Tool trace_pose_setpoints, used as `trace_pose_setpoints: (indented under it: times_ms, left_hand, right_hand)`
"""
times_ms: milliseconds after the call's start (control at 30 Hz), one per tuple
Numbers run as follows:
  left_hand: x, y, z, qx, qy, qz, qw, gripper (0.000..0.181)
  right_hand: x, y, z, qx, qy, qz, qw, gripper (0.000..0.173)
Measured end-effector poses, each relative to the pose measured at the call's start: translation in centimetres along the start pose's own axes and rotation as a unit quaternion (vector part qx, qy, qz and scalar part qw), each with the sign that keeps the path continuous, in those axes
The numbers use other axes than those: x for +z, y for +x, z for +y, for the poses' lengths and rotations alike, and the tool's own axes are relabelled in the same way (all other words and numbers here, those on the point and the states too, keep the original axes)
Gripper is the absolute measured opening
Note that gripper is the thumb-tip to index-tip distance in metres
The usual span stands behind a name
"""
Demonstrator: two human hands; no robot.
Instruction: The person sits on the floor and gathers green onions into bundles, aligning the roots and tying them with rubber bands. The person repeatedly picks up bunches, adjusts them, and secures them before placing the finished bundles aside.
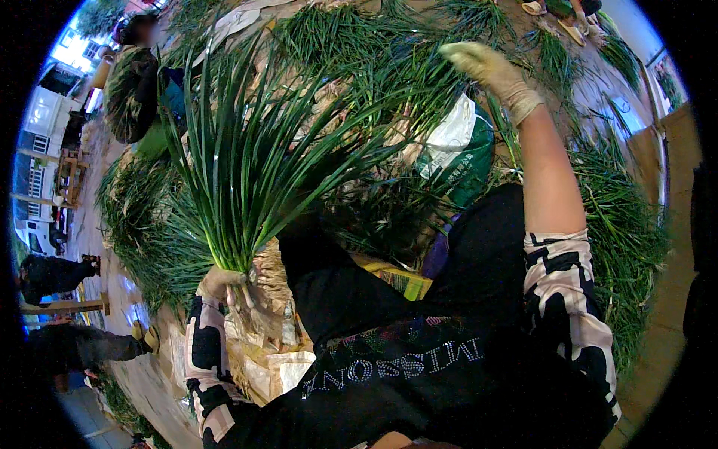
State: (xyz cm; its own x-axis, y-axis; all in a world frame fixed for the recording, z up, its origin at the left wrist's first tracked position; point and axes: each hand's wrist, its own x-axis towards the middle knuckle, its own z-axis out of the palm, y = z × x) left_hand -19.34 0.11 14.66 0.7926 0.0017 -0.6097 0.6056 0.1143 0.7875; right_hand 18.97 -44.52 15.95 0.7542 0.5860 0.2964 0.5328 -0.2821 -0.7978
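My left hand (221, 283), in a pale work glove, grips a bunch of green onions (235, 224) by the stalks near the white root ends. Their long green leaves fan upward across the left half of the view. My right hand (488, 70), gloved and blurred, is raised at the upper right with its arm stretched out, above more green onions (415, 73) on the ground. Nothing shows in it, and its fingers are too blurred to tell how they are set. Beside my left hand are pale roots (272, 269) of other stalks.
A green and white printed sack (468, 163) lies beyond my knees. Heaped green onions (617, 224) lie at the right, with another heap (140, 236) at the left. A person in camouflage (132, 92) is at the upper left; other people are at the left edge and top right.
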Motion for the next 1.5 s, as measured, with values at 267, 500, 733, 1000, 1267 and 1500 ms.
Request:
trace_pose_setpoints:
  times_ms: [267, 500, 733, 1000, 1267, 1500]
  left_hand:
    - [-0.6, 0.4, -1.0, -0.008, -0.010, -0.003, 1.000, 0.054]
    - [0.3, 1.4, -2.0, 0.006, -0.041, -0.035, 0.999, 0.051]
    - [0.6, 1.1, -1.9, 0.025, -0.072, -0.025, 0.997, 0.047]
    - [-1.2, 1.2, -2.2, 0.048, -0.031, -0.034, 0.998, 0.047]
    - [0.7, 0.6, -0.1, 0.040, -0.004, -0.067, 0.997, 0.059]
    - [-1.4, 1.3, -3.5, 0.021, -0.060, -0.061, 0.996, 0.047]
  right_hand:
    - [9.9, -0.8, -7.8, 0.016, -0.029, -0.363, 0.931, 0.019]
    - [7.6, 2.6, -3.7, -0.113, 0.256, 0.168, 0.945, 0.021]
    - [-4.3, -0.1, 2.2, 0.023, 0.214, 0.394, 0.894, 0.039]
    - [2.7, -1.6, 0.5, -0.067, -0.242, -0.060, 0.966, 0.084]
    - [3.3, -1.3, 1.4, 0.144, 0.000, -0.356, 0.923, 0.025]
    - [-3.0, -3.4, -0.6, 0.057, 0.221, -0.109, 0.967, 0.029]
